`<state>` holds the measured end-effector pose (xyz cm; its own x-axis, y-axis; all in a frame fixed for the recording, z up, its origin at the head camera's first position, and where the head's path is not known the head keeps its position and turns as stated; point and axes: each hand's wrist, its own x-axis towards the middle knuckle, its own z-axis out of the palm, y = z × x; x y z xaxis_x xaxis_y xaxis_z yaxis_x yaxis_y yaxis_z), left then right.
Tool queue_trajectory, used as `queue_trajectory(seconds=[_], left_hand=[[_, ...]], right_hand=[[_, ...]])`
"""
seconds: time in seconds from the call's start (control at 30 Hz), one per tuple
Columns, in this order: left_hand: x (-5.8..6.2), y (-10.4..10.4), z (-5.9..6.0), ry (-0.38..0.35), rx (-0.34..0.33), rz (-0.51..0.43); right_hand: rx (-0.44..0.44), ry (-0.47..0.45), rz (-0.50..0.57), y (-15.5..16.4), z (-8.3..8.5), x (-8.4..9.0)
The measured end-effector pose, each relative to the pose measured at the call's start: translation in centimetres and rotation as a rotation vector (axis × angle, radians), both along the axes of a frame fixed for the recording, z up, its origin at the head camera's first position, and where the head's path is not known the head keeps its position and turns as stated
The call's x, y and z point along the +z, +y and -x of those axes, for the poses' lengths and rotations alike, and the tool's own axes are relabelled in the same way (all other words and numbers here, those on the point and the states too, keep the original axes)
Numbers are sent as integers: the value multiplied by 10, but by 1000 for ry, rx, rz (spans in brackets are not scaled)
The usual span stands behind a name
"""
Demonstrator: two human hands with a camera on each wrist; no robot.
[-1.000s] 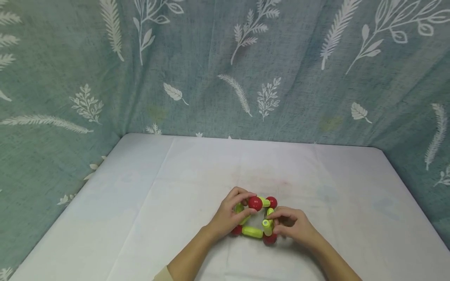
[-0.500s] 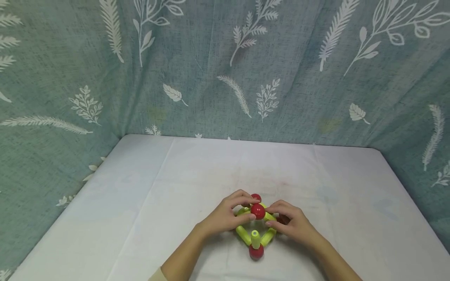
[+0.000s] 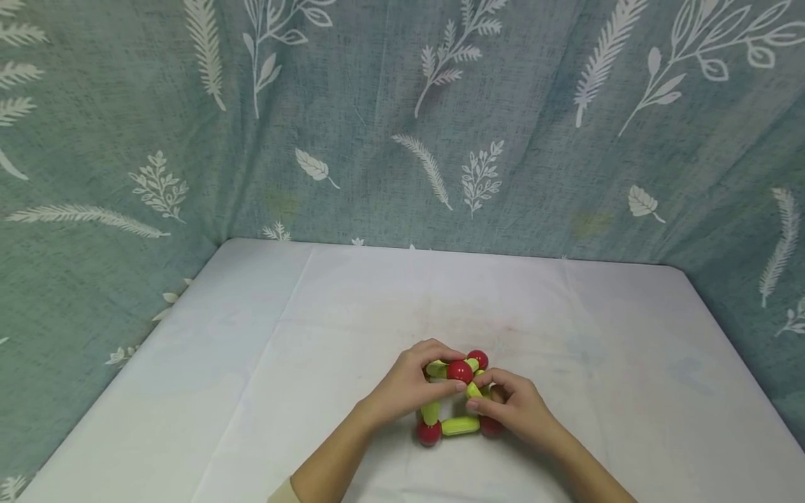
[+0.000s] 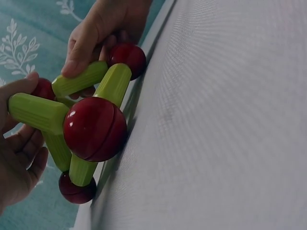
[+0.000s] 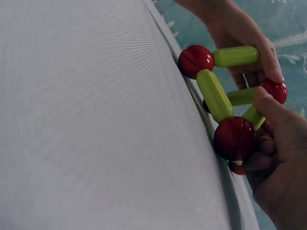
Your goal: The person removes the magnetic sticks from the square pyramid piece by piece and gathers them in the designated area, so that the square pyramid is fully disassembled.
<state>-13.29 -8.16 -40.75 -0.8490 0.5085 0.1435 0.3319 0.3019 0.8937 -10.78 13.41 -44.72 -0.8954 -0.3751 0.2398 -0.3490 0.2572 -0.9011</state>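
red balls [image 3: 460, 371], green rods [image 3: 460, 425], leaf-patterned teal cloth [image 3: 377, 119]

A frame of green rods and red balls [image 3: 458, 398] is gripped by the left hand [image 3: 407, 384] and right hand [image 3: 514, 407] on the white table [image 3: 264, 363].

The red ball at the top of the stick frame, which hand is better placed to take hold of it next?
Probably the left hand: its fingertips already sit beside the top red ball, while the right hand pinches a green stick lower on the frame.
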Motion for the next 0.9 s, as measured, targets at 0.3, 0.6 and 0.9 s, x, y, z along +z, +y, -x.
queue_trajectory(seconds=[0.3,0.6,0.9], left_hand=[[2,-1,2,12,7,4],[4,-5,2,-55,55,-2],[6,-9,4,-44,-7,44]], right_hand=[[52,-3,111,4,0,-2],[271,-77,225,15,6,2],[60,34,186,25,15,2]])
